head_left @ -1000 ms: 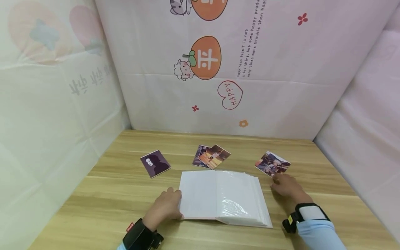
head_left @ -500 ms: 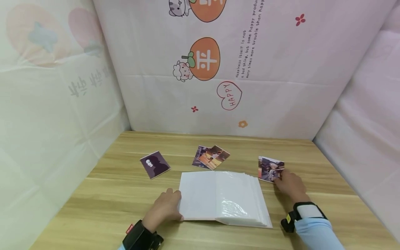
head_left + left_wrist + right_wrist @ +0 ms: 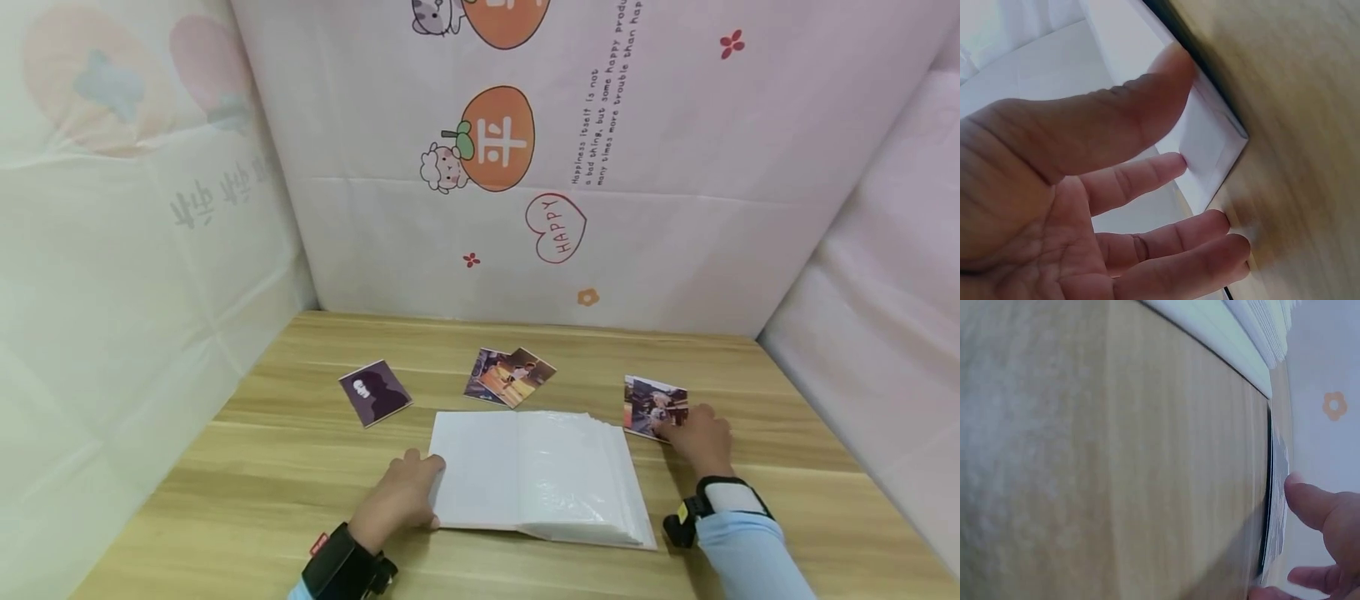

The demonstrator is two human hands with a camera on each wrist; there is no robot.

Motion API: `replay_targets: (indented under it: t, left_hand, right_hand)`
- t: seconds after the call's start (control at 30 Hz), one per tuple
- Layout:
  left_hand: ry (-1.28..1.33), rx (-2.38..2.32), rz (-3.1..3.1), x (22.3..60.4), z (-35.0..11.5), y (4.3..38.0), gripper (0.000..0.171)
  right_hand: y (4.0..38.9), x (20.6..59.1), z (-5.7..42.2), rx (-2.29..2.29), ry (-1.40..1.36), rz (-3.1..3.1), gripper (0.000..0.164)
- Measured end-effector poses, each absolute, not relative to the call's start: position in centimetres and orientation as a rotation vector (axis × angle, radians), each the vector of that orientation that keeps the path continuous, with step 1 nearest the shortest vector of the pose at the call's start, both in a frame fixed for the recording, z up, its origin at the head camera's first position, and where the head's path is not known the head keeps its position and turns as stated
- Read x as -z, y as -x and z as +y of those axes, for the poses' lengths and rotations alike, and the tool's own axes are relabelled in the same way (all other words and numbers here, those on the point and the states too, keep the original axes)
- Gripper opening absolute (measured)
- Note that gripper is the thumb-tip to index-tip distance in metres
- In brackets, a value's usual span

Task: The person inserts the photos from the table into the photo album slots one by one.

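An open photo album (image 3: 476, 471) with a white left page and clear plastic sleeves on its right side lies on the wooden table. My left hand (image 3: 402, 492) rests at its near left corner, thumb on the near edge, fingers fairly straight along the left edge. To the album's right, my right hand (image 3: 701, 437) holds a small photo (image 3: 648, 404) by its near right part. The thumb (image 3: 1307, 500) lies over the photo's face in the right wrist view, with other fingers at its edge. That photo shows a dark, purplish scene.
Behind the album lie two overlapping photos (image 3: 513, 377). A dark purple photo (image 3: 375, 393) with a white figure sits at the left. White printed cloth (image 3: 637, 250) walls stand along the back and both sides of the table (image 3: 285, 475).
The right hand has turned the photo from a slanted position to nearly square with the album, shifting it slightly nearer. The left hand stays at the album's corner.
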State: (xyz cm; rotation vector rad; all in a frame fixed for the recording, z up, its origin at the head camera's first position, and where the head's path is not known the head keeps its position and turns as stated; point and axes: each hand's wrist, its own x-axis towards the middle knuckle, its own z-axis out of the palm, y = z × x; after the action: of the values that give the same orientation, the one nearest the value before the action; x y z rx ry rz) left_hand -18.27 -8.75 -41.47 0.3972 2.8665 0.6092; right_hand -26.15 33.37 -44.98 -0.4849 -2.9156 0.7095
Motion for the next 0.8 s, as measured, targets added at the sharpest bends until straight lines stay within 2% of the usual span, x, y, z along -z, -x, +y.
replay_targets:
  t: [0.2,0.8]
  left_hand:
    - [-0.373,-0.589,2.853,41.3,-8.7,18.3,0.067]
    - [-0.376,-0.542,2.857,41.3,-8.6,18.3,0.065]
  right_hand:
    - [26.1,44.9,33.1,-0.782,0.606,-2.895,0.073]
    - [25.5,43.5,34.3,-0.987,0.674,-2.986,0.059]
